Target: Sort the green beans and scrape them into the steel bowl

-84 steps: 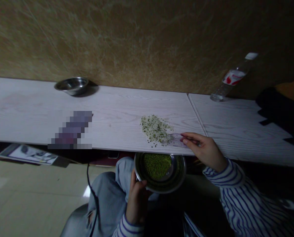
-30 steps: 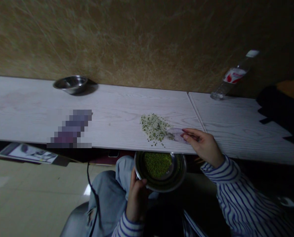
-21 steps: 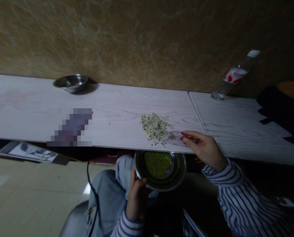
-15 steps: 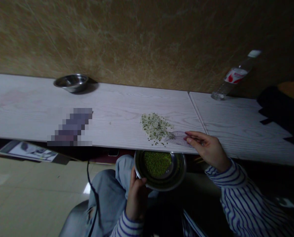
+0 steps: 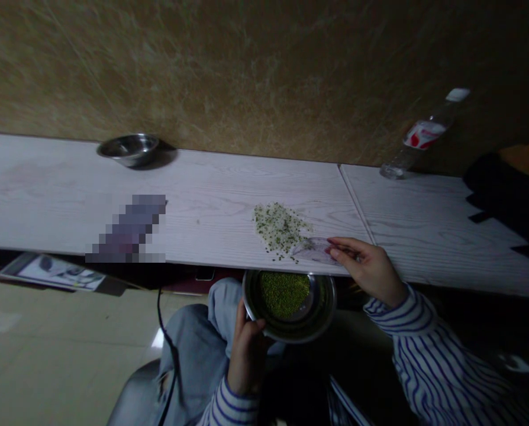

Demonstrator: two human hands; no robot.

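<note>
My left hand (image 5: 248, 349) grips the near left rim of a steel bowl (image 5: 324, 319), held below the table's front edge. Green mung beans (image 5: 284, 293) lie inside it, mostly toward its far left. Between the thumb and fingers of my right hand (image 5: 371, 266) is a clear plastic protractor (image 5: 315, 249), held low over the tabletop. Its left edge meets the lower right side of a pile of white rice-like grains mixed with green beans (image 5: 277, 228). A few loose beans lie along the pile's near side, above the bowl.
A second steel bowl (image 5: 129, 150) stands at the back left of the white wood-grain table (image 5: 215, 195). Nearer is a blurred-out flat object (image 5: 129, 231). A clear bottle (image 5: 418, 139) stands by the wall at right, beside dark cloth (image 5: 508, 195). A black cable (image 5: 172, 355) hangs at left.
My right hand has shifted slightly left with the protractor, bringing its edge closer to the pile. My left hand and the bowl have barely moved.
</note>
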